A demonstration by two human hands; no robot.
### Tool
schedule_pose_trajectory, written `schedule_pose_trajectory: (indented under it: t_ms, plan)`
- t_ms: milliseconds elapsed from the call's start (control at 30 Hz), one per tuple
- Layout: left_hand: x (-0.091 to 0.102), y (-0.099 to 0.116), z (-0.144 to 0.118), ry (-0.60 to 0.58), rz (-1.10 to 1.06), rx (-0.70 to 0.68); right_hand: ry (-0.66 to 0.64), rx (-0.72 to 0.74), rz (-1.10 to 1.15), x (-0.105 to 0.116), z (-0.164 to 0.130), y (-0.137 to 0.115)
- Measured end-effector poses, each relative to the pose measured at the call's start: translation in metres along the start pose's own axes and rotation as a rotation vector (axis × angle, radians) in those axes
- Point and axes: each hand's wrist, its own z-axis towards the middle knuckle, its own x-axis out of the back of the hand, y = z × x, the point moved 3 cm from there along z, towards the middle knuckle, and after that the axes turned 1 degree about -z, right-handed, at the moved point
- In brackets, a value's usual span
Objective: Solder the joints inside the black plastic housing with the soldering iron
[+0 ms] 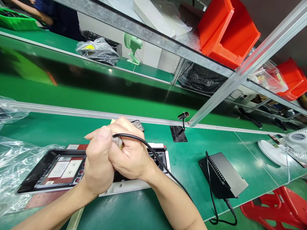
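Right hand (130,153): fingers grasping a corded tool (117,140), mostly hidden; black cable (153,151) trailing past the forearm. Left hand (99,156): fingers clenched, adjoining the right; contents not discernible. Beneath: white frame (127,187). Left: black tray (35,174). Right, on green desk (148,210): dark box (229,171).
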Motion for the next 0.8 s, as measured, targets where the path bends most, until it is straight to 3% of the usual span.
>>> schedule_pose_trajectory:
  t_ms: [133,333,567,800]
  plan:
    - [0.002,-0.003,-0.001,0.030,-0.027,0.027,-0.012,-0.008,-0.006,0.000,-0.001,0.000]
    - [0.005,-0.014,-0.004,-0.049,-0.010,-0.003,-0.031,0.001,0.036,0.001,0.002,0.002]
    - [0.005,-0.005,0.000,0.091,-0.050,0.025,-0.042,-0.045,0.071,0.000,0.002,0.004]
    - [0.007,-0.007,-0.002,0.072,-0.047,0.013,-0.070,-0.069,0.025,0.000,0.002,0.004]
